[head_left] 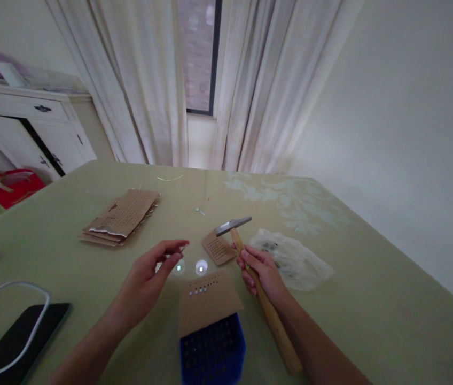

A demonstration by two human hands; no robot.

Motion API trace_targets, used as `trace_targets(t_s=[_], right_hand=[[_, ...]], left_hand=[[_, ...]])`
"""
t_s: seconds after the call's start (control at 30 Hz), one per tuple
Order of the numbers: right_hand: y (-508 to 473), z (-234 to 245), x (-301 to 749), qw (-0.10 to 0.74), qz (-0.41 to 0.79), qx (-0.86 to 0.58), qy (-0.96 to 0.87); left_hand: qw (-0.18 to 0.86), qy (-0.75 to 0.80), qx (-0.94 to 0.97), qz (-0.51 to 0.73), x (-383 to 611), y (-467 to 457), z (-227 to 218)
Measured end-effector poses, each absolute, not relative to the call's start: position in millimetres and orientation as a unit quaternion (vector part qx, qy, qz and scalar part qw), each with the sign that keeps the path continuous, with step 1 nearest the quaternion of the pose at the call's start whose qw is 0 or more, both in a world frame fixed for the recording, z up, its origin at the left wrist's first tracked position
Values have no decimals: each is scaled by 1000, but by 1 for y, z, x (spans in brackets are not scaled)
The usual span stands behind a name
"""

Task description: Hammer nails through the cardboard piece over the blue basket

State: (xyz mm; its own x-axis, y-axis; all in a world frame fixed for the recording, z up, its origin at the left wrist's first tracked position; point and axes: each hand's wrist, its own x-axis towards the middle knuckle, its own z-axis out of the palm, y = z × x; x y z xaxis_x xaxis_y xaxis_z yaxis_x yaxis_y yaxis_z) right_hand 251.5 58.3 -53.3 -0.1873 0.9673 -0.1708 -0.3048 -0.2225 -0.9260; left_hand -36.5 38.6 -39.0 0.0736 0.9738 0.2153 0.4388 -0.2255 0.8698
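My right hand (262, 272) is closed round the wooden handle of a small hammer (232, 225), whose metal head points left above a small perforated cardboard piece (218, 248). My left hand (150, 272) hovers above the table with thumb and forefinger pinched on something thin, perhaps a nail, too small to name. In front of me a cardboard sheet (208, 305) with a row of shiny nail heads lies on a blue perforated block (212, 353).
A stack of perforated cardboard sheets (122, 216) lies at the left on the green tablecloth (371, 299). A clear plastic bag (294, 259) sits right of the hammer. A black phone (22, 337) with a white cable lies at the lower left. Curtains and a white cabinet stand behind.
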Motion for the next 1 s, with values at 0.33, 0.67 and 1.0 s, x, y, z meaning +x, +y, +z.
trace_targets(t_s=[0.33,0.67,1.0], right_hand=[[58,-58,252,469,660,-419,-410],[56,-55,250,460,657,-417,-428],[49,-28,261,432,630,-423,-487]], left_hand=[[373,507,660,410,2,9,-28],[366,506,667,405,7,12,-25],[300,451,727,421,6,13,-30]])
